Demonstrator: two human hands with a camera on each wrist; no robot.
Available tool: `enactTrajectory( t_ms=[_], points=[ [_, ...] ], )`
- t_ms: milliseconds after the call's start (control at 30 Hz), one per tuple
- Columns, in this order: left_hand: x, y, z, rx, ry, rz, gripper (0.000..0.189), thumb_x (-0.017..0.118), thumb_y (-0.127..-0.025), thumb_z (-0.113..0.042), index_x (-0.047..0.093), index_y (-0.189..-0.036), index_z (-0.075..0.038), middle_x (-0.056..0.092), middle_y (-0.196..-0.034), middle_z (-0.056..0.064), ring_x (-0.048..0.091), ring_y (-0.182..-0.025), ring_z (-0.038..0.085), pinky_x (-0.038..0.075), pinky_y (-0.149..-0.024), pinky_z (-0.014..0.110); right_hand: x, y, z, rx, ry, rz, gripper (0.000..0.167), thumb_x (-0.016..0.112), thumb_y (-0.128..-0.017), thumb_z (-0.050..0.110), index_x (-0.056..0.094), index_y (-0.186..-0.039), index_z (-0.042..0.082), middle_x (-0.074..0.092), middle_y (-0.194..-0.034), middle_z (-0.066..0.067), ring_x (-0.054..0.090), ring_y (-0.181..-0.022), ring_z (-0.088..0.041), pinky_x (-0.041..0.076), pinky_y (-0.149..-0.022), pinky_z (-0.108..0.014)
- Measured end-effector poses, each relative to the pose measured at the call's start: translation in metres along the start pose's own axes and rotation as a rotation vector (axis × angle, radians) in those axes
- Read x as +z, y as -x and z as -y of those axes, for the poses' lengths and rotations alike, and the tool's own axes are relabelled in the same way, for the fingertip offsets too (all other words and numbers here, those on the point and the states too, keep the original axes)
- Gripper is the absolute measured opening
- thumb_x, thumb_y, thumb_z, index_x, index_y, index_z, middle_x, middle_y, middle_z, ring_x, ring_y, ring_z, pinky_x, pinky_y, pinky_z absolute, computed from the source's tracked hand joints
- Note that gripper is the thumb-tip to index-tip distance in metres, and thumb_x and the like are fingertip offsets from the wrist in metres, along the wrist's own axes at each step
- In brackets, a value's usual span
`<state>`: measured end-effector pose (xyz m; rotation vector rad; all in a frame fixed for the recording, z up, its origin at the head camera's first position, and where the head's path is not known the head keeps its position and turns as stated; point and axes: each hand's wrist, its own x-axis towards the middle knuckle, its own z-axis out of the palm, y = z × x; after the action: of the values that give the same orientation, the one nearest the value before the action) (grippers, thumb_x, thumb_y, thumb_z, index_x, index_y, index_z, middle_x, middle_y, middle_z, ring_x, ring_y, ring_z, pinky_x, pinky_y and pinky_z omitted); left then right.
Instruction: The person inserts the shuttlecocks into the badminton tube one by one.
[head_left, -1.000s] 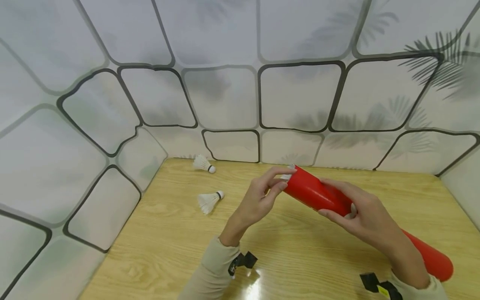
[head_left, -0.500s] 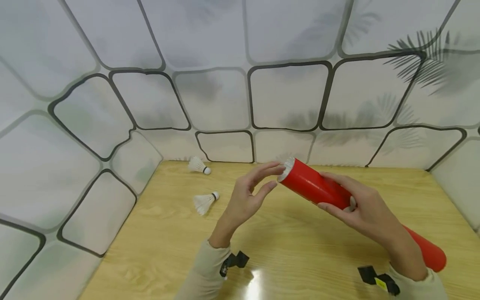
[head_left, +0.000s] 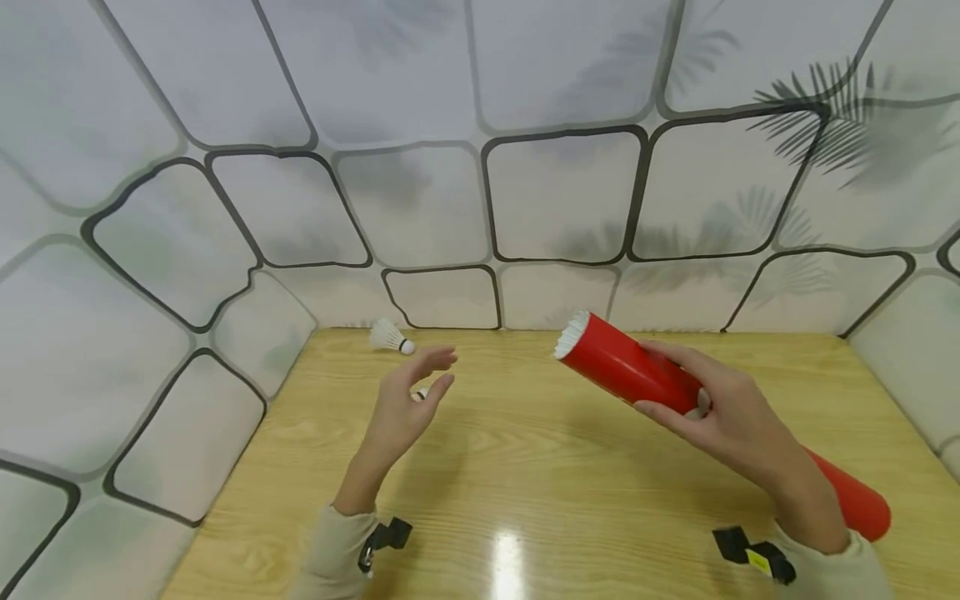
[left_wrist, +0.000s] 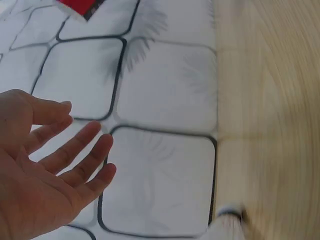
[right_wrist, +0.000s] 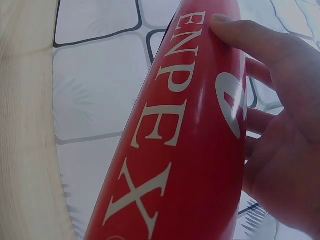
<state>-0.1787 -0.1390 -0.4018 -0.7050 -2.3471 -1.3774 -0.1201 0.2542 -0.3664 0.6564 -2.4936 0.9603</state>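
Observation:
My right hand [head_left: 731, 421] grips a long red shuttlecock tube [head_left: 633, 367], tilted with its open end up and to the left. White feather edges [head_left: 572, 335] fill that end. White "ENPEX" lettering [right_wrist: 150, 125] runs along the tube in the right wrist view, thumb and fingers around its side. My left hand [head_left: 397, 412] hangs above the table, holding nothing, fingers relaxed and apart from the thumb. Behind it a shuttlecock is mostly hidden; only its banded cork tip [head_left: 422, 394] shows. Another white shuttlecock [head_left: 388, 335] lies farther back, near the wall.
The wooden table [head_left: 525, 467] meets a patterned wall covering [head_left: 562, 192] at the back and on the left side. The tube's lower end [head_left: 862, 504] reaches past my right wrist toward the table's right side. A blurred shuttlecock [left_wrist: 230, 217] shows low in the left wrist view.
My left hand has left the tube's open end and moved left, now overlapping the nearer shuttlecock. The right hand keeps its hold on the tube. The head view has shifted slightly right.

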Motion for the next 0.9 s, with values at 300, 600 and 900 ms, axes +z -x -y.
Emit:
enactTrajectory(
  t_ms=[300,600,900],
  points=[
    [-0.042,0.022,0.031,-0.176,-0.314,0.043,0.040,0.070,-0.100,-0.017,0.061,-0.136,-0.005,0.071,-0.116,0.017,0.068,-0.105,0.037,0.055,-0.088,0.057,0.000,-0.001,-0.002,0.005,-0.018,0.014,0.076,0.090,-0.081,0.012,0.055,-0.147,0.024,0.064,-0.131,-0.006,0.061,-0.103,-0.025,0.058,-0.062,-0.024],
    [-0.052,0.036,0.046,-0.347,-0.417,0.107,0.042,0.066,-0.102,-0.025,0.059,-0.137,-0.004,0.073,-0.101,0.016,0.072,-0.091,0.033,0.060,-0.075,0.048,-0.002,0.001,-0.002,0.023,-0.015,0.008,0.074,0.089,-0.082,0.012,0.055,-0.147,0.023,0.065,-0.129,-0.008,0.062,-0.100,-0.028,0.057,-0.060,-0.024],
    [-0.043,0.040,0.061,-0.442,-0.306,0.098,0.046,0.070,-0.100,-0.029,0.060,-0.135,0.000,0.073,-0.106,0.025,0.072,-0.097,0.039,0.061,-0.077,0.050,-0.004,0.001,-0.003,0.044,-0.012,0.007,0.074,0.088,-0.083,0.014,0.055,-0.147,0.024,0.064,-0.129,-0.009,0.061,-0.100,-0.030,0.056,-0.060,-0.024]
  ],
)
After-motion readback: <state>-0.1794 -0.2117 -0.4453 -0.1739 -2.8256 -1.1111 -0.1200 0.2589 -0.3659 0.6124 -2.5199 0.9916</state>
